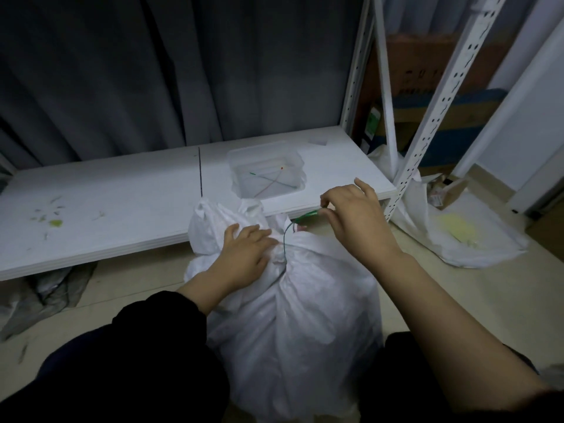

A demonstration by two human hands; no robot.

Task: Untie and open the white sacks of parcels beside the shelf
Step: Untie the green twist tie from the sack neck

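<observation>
Pinching the green tie (305, 215), right hand (357, 221); beside it, left hand (244, 254) flat on the white sack (293, 315); carton (421, 71) print blurred.

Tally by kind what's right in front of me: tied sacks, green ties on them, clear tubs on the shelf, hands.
white sack, tied: 1
green tie: 1
clear tub: 1
hands, left hand and right hand: 2
Total: 5
</observation>
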